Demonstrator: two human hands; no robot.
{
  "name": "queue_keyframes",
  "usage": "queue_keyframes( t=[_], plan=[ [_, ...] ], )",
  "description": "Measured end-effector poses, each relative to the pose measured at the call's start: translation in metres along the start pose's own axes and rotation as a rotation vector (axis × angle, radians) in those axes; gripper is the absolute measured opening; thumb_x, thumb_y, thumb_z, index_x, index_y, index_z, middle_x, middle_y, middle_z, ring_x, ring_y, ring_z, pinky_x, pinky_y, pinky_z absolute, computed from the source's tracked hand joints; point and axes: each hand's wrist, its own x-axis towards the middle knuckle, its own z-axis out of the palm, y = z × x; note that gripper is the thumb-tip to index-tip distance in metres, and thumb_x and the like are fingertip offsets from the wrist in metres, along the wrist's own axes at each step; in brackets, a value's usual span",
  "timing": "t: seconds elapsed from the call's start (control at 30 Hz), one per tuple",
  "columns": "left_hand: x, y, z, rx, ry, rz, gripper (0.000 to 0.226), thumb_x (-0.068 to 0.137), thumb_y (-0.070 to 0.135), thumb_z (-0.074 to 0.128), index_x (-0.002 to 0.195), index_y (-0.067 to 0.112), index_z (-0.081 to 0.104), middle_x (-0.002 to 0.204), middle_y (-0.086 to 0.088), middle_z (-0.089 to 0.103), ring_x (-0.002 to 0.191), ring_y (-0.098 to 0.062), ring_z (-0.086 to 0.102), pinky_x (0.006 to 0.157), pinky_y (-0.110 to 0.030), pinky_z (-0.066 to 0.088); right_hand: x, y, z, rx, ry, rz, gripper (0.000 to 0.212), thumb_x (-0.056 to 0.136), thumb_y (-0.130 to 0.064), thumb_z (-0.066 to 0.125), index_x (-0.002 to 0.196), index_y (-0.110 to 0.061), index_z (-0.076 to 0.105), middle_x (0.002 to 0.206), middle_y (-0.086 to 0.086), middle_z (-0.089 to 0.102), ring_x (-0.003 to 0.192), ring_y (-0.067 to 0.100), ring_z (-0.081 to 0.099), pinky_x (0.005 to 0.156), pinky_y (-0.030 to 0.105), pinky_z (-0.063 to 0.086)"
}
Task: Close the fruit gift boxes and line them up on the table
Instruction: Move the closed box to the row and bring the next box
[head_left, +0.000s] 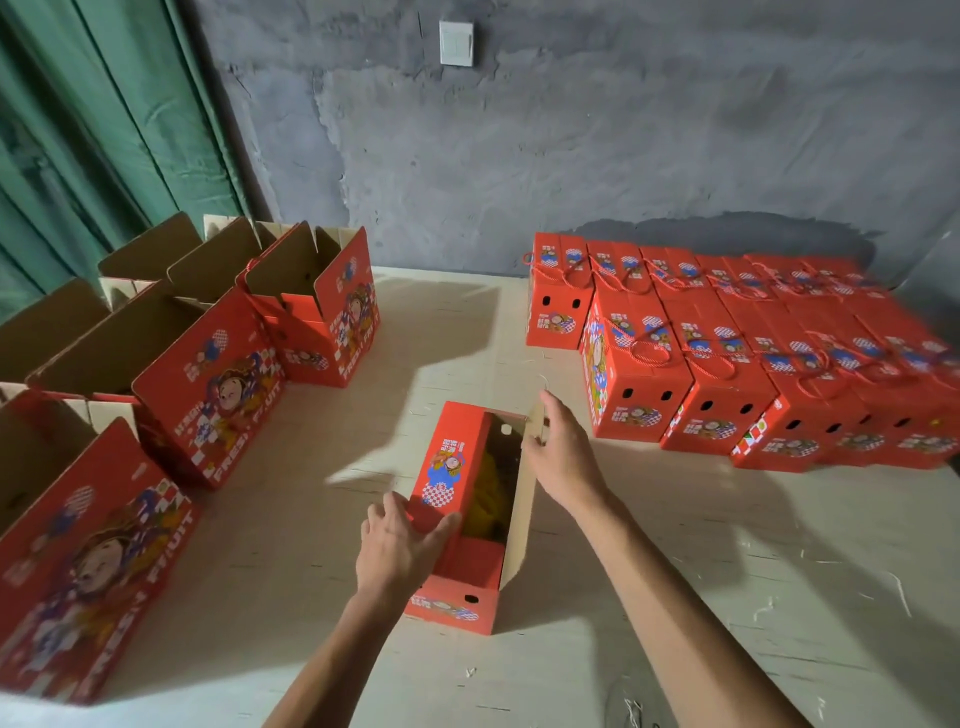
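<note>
Closing was under way on the box in the middle of the table, and what a spot to catch it! The box lay with its long axis running away from the person, near end low in the view, far end pointing toward the wall. The left flap was already folded down over the top. The left hand pressed on its near part, fingers spread fairly straight and thumb along the flap's edge, so flat on it rather than gripping, as far as I could tell. The right flap stood upright, brown inside showing, something yellow visible in the gap between. The right hand sat at that flap's far top corner, fingers lightly curled about the edge; whether it pinched or merely touched, I couldn't say. That was the key: the standing flap lay just left of the right hand, so the fold would likely go leftward. Closed boxes stood lined up to the right, open boxes to the left.
</note>
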Motion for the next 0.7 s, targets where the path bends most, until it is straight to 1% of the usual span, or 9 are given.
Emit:
queue_keyframes(
  t=[0.07,0.13,0.2,0.27,0.33,0.4,0.53,0.6,0.7],
  plan=[
    [-0.003,0.001,0.004,-0.052,-0.007,0.007,0.066,0.082,0.071,0.066,0.113,0.019,0.040,0.111,-0.003,0.055,0.105,-0.027,0.058,0.088,-0.046,0.054,0.005,-0.009,-0.003,-0.305,-0.009,-0.161,0.041,0.097,-0.010,0.062,0.138,-0.011,0.059,0.163,0.006,0.034,0.152,0.022,0.031,0.120,0.040,0.035],
    [-0.006,0.000,0.007,-0.078,-0.005,0.013,0.062,0.084,0.069,0.065,0.114,0.021,0.040,0.111,-0.002,0.061,0.099,-0.029,0.064,0.086,-0.046,0.055,0.006,-0.020,-0.006,-0.655,-0.084,-0.288,0.029,0.096,-0.008,0.061,0.123,-0.010,0.070,0.157,0.009,0.043,0.151,0.025,0.030,0.126,0.044,0.022],
    [-0.007,-0.003,0.008,-0.091,0.001,0.018,0.061,0.085,0.069,0.065,0.119,0.024,0.043,0.110,-0.001,0.064,0.097,-0.029,0.067,0.085,-0.045,0.057,-0.001,-0.031,-0.004,-0.915,-0.210,-0.299,0.022,0.095,-0.009,0.059,0.111,-0.011,0.073,0.131,0.010,0.064,0.138,0.026,0.045,0.125,0.046,0.015],
    [-0.008,-0.004,0.007,-0.089,0.013,0.027,0.061,0.085,0.070,0.065,0.121,0.024,0.045,0.109,0.000,0.066,0.097,-0.029,0.067,0.084,-0.045,0.057,-0.015,-0.041,0.004,-1.059,-0.324,-0.247,0.011,0.093,-0.012,0.061,0.094,-0.015,0.072,0.095,0.005,0.069,0.121,0.026,0.057,0.118,0.045,0.024],
    [-0.009,-0.004,0.008,-0.083,0.021,0.037,0.060,0.085,0.070,0.064,0.121,0.025,0.046,0.110,0.000,0.066,0.097,-0.029,0.067,0.084,-0.044,0.057,-0.030,-0.048,0.018,-1.092,-0.395,-0.190,0.004,0.091,-0.020,0.066,0.090,-0.022,0.070,0.086,0.001,0.066,0.113,0.026,0.061,0.103,0.044,0.038],
    [-0.010,-0.004,0.009,-0.081,0.024,0.051,0.060,0.086,0.071,0.062,0.120,0.025,0.045,0.111,0.000,0.067,0.097,-0.029,0.067,0.084,-0.044,0.056,-0.038,-0.050,0.032,-1.075,-0.518,-0.174,0.015,0.092,-0.028,0.066,0.103,-0.021,0.072,0.102,0.003,0.070,0.111,0.028,0.061,0.086,0.036,0.040],
    [-0.009,-0.005,0.008,-0.069,0.010,0.057,0.061,0.087,0.071,0.060,0.122,0.024,0.043,0.114,-0.002,0.067,0.096,-0.028,0.068,0.082,-0.043,0.057,-0.035,-0.043,0.048,-0.790,-0.898,0.006,0.036,0.102,-0.042,0.052,0.119,-0.012,0.062,0.121,0.011,0.065,0.111,0.031,0.060,0.086,0.038,0.049],
    [-0.009,-0.004,0.009,-0.062,0.008,0.055,0.062,0.087,0.071,0.061,0.123,0.023,0.044,0.115,-0.003,0.067,0.096,-0.028,0.068,0.080,-0.040,0.056,-0.034,-0.036,0.048,-0.686,-0.906,0.034,0.037,0.103,-0.042,0.050,0.124,-0.013,0.060,0.129,0.011,0.062,0.116,0.033,0.059,0.084,0.037,0.046],
    [-0.009,-0.004,0.009,-0.034,0.028,0.048,0.060,0.088,0.070,0.060,0.119,0.022,0.045,0.112,-0.004,0.069,0.095,-0.030,0.068,0.078,-0.037,0.053,-0.034,-0.030,0.049,-0.636,-0.859,0.031,0.034,0.101,-0.041,0.055,0.118,-0.012,0.062,0.125,0.010,0.065,0.112,0.032,0.061,0.088,0.039,0.052]
  ],
)
